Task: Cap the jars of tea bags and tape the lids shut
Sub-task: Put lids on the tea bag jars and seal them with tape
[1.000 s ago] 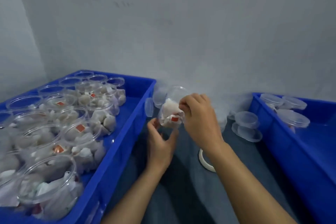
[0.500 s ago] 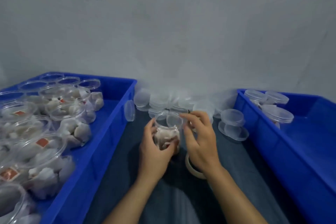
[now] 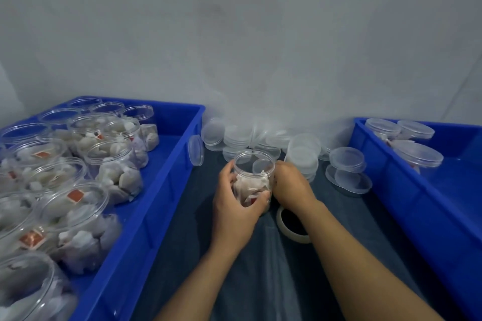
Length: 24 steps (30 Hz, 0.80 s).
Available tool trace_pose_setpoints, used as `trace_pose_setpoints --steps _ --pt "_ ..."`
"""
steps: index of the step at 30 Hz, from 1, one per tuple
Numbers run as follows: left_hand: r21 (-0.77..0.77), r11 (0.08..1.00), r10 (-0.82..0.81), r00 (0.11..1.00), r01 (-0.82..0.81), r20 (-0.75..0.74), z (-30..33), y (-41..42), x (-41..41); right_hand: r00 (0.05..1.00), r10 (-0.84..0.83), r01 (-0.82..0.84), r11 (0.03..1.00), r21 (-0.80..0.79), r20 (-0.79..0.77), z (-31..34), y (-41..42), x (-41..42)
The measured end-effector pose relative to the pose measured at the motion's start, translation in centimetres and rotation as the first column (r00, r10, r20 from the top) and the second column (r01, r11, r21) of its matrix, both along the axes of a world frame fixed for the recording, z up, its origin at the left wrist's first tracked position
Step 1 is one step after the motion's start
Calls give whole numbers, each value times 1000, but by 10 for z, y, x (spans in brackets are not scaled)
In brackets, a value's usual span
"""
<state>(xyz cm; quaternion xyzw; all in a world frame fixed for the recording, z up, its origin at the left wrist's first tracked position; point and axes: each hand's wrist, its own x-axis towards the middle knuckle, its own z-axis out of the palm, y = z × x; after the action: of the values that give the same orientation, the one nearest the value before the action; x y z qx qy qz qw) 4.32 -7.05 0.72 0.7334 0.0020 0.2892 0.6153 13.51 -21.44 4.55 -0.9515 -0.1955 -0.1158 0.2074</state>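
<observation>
A clear plastic jar (image 3: 254,180), uncapped and packed with tea bags, stands upright on the dark cloth-covered worktop (image 3: 182,242), between the two blue crates. The left hand (image 3: 234,206) wraps around the jar's near-left side, fingers curled against the wall and the thumb across the front low down. The right hand (image 3: 292,185) holds the jar's right side, its fingers bent round toward the back, where their tips are hidden.

Just right of the jar and partly under the right wrist, a roll of tape (image 3: 289,227) lies flat on the worktop. Behind the jar, against the grey wall (image 3: 234,47), sits a heap of loose clear lids (image 3: 240,135); a few more lids (image 3: 348,172) lie to the jar's right, near the right crate.

Left of the jar, a blue crate (image 3: 167,190) holds many open jars of tea bags (image 3: 114,161), some showing red tags. Right of the jar, a second blue crate (image 3: 407,203) holds a few capped jars (image 3: 417,154) at its far end.
</observation>
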Motion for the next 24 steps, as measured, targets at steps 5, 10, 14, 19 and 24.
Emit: trace_pose_setpoints --steps 5,10,14,19,24 --pt "4 1000 -12 1000 12 2 0 0 0 988 -96 86 993 87 125 3 -4 -2" --pt "50 999 -20 1000 20 -5 1 -1 -3 978 -166 64 816 575 128 24 -15 -24" --pt "116 992 -44 999 47 -27 2 -7 -8 982 -177 19 447 894 67 45 -25 -50" --pt "201 976 -84 996 86 -22 6 -10 -14 972 183 168 -115 979 -146 55 -28 -72" --pt "287 955 -77 997 74 -1 10 -13 -19 957 90 262 137 955 -276 49 -25 -77"
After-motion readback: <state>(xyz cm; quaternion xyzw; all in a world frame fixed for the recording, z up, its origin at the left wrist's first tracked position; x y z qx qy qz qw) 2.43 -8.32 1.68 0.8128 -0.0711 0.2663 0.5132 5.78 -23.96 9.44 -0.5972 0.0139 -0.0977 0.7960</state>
